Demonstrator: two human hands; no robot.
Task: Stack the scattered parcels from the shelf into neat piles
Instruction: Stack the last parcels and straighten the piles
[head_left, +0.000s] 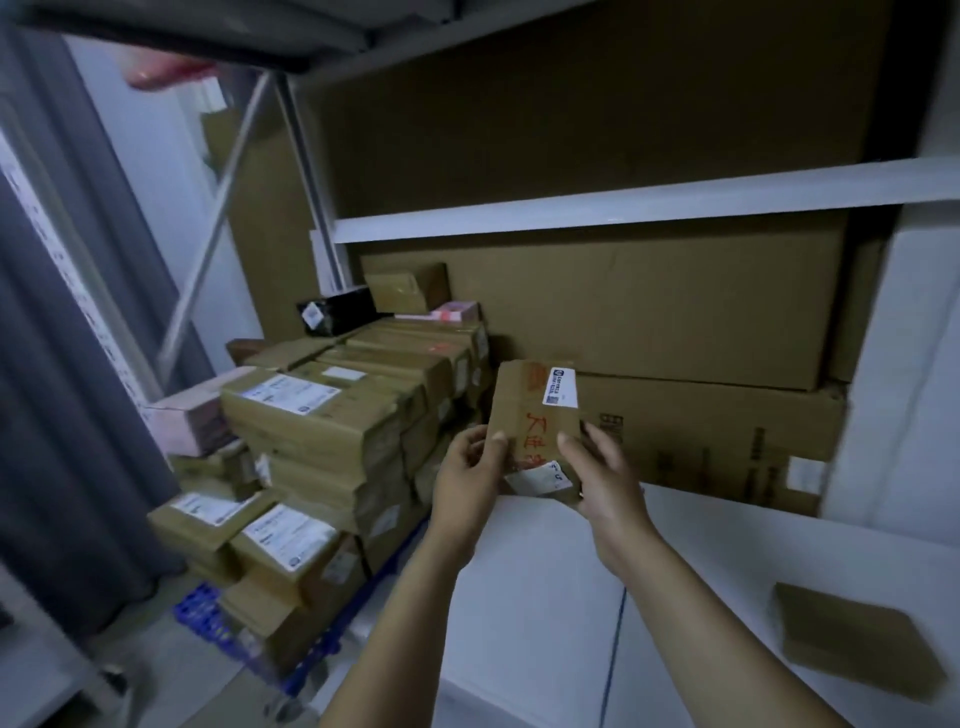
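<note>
Spanning the right half of the view, the white shelf (519, 571) carries big cartons (649, 312) against its back. The pile (337, 415) of taped brown boxes stands to the left of the shelf on a blue pallet (202, 608), several layers high, its top about level with the hands. A black box (337, 312) sits at the pile's far end and a pink box (192, 415) leans at its left flank.

On the shelf's near right part lies a flat parcel (857, 639), alone and well apart from everything else.

The parcel (530, 415) in hand is small and slim. It is held over the shelf's left edge, just beside the pile's right face. Its long axis runs up and away from the person, nearly upright, with the labelled face and its red writing turned towards the camera.

The left hand (465, 483) grips the parcel's lower left edge, thumb on the front face. The right hand (605, 483) grips the lower right edge the same way, so both hold it by its near end.

The pile lies left of the grip and the left hand is the nearer one. I judge that the parcel must swing left and tip from upright to flat, long axis matched to the boxes below, to land neatly. The flat parcel lies the other way, nearer the right hand, and looks not yet stacked.
</note>
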